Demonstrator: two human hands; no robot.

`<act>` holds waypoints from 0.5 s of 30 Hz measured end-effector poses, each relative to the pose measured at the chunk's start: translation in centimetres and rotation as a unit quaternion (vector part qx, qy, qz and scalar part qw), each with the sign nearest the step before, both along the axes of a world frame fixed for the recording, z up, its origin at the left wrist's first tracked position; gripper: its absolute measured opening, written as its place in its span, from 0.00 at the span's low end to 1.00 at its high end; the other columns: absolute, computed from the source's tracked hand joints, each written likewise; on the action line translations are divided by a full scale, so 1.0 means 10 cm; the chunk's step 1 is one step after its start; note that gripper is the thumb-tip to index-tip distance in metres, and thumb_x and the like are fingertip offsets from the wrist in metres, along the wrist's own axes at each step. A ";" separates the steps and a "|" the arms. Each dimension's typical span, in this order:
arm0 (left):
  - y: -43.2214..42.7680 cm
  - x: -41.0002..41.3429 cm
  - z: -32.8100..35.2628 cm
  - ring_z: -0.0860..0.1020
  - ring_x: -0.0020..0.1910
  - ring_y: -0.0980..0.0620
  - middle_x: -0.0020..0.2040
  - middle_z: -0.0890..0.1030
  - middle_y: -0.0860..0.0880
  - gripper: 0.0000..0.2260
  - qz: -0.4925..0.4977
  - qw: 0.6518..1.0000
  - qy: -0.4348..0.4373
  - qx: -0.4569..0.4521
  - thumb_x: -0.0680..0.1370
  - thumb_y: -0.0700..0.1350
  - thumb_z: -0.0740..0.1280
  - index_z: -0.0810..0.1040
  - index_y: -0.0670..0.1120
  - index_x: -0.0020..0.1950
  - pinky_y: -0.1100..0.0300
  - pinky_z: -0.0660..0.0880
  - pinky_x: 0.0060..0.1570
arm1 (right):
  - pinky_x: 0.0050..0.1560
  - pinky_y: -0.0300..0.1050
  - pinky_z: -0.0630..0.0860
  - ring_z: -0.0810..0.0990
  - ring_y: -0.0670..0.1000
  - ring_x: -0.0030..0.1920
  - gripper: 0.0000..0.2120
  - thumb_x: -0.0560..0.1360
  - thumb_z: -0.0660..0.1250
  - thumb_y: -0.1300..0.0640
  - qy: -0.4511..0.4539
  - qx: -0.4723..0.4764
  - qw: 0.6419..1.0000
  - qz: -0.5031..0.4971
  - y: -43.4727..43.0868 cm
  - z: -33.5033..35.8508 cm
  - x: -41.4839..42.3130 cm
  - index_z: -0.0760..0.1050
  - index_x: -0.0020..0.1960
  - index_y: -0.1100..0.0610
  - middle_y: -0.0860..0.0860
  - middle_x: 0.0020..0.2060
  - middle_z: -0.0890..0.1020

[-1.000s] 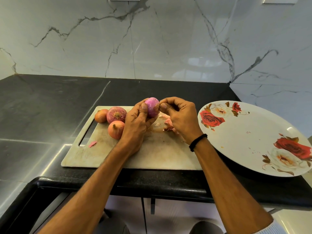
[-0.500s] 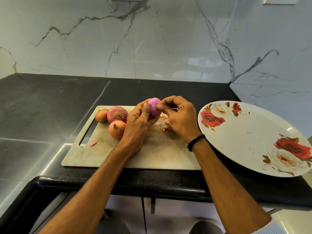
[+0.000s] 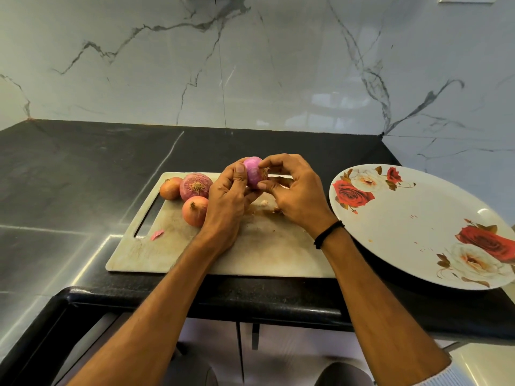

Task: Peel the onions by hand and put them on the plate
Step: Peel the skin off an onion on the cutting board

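Biggest thing here is the black stone countertop [image 3: 83, 176], and everything sits near its front edge, so anything that rolls has a short trip to the floor. The big round white plate with red rose print [image 3: 404, 218] is off to the right with no onions on it yet. It looks close to the counter's lip, so a careless elbow could knock it.

The pale rectangular cutting board with a handle slot [image 3: 264, 246] looks smooth, with nothing to stop a round thing rolling off it.

The left hand [image 3: 225, 201] is curled round the small peeled purple onion [image 3: 253, 172], held up above the board. The right hand [image 3: 295, 196] pinches at its hairy root end with thumb and fingertip. A bare onion is probably slick, so a hard tug on that root could pop it out of the grip.

The large red unpeeled onion [image 3: 195, 186], the orange unpeeled onion [image 3: 195, 210] and the small golden unpeeled onion [image 3: 170, 188] sit bunched together right by the left wrist, so a nudge could scatter them.

There's also a tiny pink scrap of skin [image 3: 157, 234] by the slot. It's harmless, just mess.
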State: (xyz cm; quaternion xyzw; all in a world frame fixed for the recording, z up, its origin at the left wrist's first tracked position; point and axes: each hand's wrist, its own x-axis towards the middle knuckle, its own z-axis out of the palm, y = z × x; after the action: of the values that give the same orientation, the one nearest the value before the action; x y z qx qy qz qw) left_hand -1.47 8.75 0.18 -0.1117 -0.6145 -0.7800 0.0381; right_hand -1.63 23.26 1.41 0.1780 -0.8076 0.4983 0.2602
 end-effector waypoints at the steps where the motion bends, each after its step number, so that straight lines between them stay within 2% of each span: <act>1: 0.00 0.00 0.00 0.83 0.57 0.44 0.59 0.82 0.42 0.16 0.002 1.000 0.001 -0.001 0.86 0.47 0.56 0.74 0.42 0.69 0.53 0.81 0.55 | 0.51 0.30 0.77 0.80 0.44 0.50 0.13 0.72 0.76 0.62 0.007 0.003 1.000 -0.004 0.00 -0.01 0.00 0.79 0.55 0.54 0.52 0.54 0.79; 5: -0.01 0.01 0.00 0.82 0.59 0.45 0.62 0.82 0.44 0.19 -0.005 1.000 -0.004 0.003 0.84 0.49 0.58 0.72 0.45 0.73 0.51 0.80 0.58 | 0.49 0.28 0.76 0.80 0.45 0.48 0.11 0.73 0.74 0.62 0.031 0.022 0.999 -0.016 0.01 -0.03 -0.01 0.80 0.55 0.58 0.54 0.51 0.80; 10: 0.00 0.03 0.02 0.83 0.58 0.44 0.60 0.83 0.43 0.22 -0.007 1.000 -0.008 0.005 0.81 0.50 0.60 0.72 0.43 0.73 0.49 0.80 0.58 | 0.48 0.28 0.76 0.79 0.43 0.46 0.08 0.74 0.72 0.64 0.033 0.035 0.999 -0.025 0.04 -0.04 -0.02 0.80 0.52 0.59 0.52 0.49 0.79; 15: 0.01 0.02 0.01 0.83 0.56 0.44 0.60 0.82 0.43 0.24 -0.004 1.000 -0.007 -0.005 0.79 0.52 0.61 0.73 0.43 0.73 0.49 0.81 0.57 | 0.48 0.30 0.77 0.78 0.45 0.47 0.07 0.73 0.73 0.65 0.030 0.061 0.997 -0.025 0.07 -0.05 -0.06 0.80 0.50 0.58 0.49 0.48 0.78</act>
State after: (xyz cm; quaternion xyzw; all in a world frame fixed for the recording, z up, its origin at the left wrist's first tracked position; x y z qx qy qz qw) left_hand -1.28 8.81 0.23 -0.1085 -0.6183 -0.7778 0.0300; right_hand -2.19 23.99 0.94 0.1887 -0.8325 0.4358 0.2855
